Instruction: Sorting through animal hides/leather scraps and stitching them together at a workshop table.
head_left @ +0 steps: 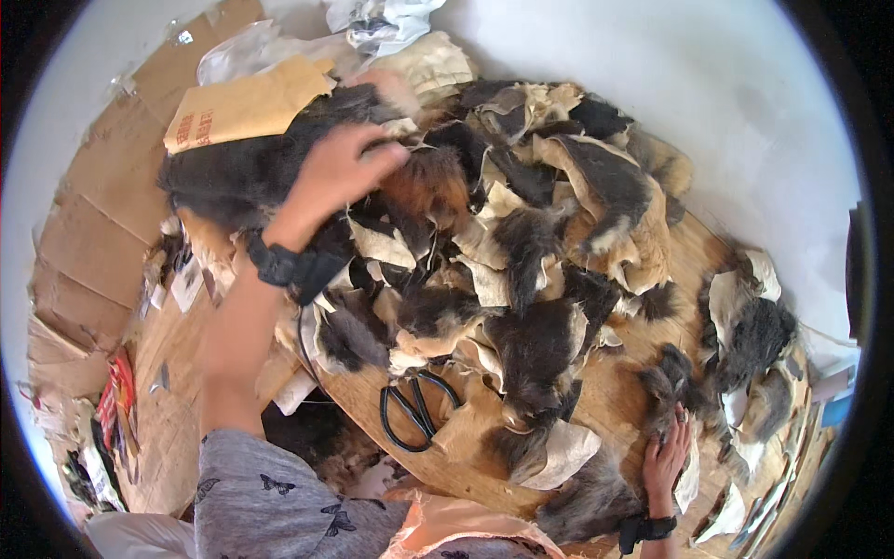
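Note:
My left hand (pixel 346 170) reaches over the back of a big heap of fur scraps. Its thumb stands apart from the fingers, and the fingertips are close to a small pale scrap and a reddish-brown fur piece (pixel 430 184). No firm grip shows there. On the right, my right hand (pixel 667 458) lies with its fingers stretched out at the edge of a dark grey fur piece (pixel 667 377). Black-handled scissors (pixel 417 412) lie at the heap's front edge, their blades hidden. Dark fur pieces with cream hide backs (pixel 535 349) fill the middle.
A brown paper envelope (pixel 247 104) rests on dark fur (pixel 233 172) at the back left. Cardboard (pixel 88 247) lines the left wall. More fur scraps (pixel 759 335) lie along the right of the wooden table (pixel 466 470). A plastic bag (pixel 386 23) is at the back.

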`<state>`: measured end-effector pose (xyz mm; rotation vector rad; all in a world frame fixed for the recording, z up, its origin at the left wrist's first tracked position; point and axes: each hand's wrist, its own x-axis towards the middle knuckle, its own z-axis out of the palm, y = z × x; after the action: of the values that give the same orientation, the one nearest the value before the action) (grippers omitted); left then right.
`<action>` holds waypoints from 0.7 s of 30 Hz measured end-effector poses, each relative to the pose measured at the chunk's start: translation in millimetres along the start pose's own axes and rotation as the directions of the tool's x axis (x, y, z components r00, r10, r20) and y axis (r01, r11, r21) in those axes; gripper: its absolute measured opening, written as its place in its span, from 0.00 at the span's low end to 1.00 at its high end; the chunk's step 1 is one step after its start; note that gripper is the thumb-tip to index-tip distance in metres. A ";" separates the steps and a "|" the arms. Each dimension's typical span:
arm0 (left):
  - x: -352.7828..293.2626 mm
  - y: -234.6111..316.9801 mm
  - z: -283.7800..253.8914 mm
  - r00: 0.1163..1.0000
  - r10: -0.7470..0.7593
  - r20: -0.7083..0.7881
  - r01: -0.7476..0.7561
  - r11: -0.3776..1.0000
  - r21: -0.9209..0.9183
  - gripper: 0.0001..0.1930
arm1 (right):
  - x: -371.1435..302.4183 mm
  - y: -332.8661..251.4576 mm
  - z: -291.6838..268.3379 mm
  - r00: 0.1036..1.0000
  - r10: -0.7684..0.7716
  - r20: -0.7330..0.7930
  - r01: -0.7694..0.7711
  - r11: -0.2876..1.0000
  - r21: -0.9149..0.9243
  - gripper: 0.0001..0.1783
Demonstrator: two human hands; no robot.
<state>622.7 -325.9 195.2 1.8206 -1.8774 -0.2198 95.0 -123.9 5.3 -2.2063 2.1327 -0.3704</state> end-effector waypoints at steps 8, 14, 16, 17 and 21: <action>-37.6 96.9 113.2 0.799 0.194 0.570 -0.134 0.980 -0.147 0.45 | -3.4 10.9 8.9 1.000 -0.005 -0.001 0.005 0.997 -0.074 0.27; -51.8 100.9 108.8 0.867 0.185 0.463 -0.158 0.983 -0.096 0.35 | -4.7 37.8 24.7 0.999 -0.013 0.036 0.018 0.991 -0.131 0.27; -81.9 100.9 96.1 0.896 0.289 0.338 -0.290 0.956 -0.048 0.25 | -3.5 32.2 20.9 1.000 0.017 0.023 -0.015 0.994 -0.106 0.28; -97.6 92.0 94.0 0.908 0.384 0.170 -0.378 0.923 -0.064 0.20 | -2.8 34.5 21.6 1.000 0.003 0.024 0.000 0.994 -0.105 0.28; -134.4 51.1 51.4 0.971 0.213 0.108 -0.190 0.963 -0.191 0.11 | -8.6 56.1 31.2 0.999 -0.010 0.037 0.016 0.985 -0.171 0.27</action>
<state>549.5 -203.1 141.5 1.5156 -2.0431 -0.4279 46.3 -122.0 -37.4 -2.2968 2.2094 -0.1509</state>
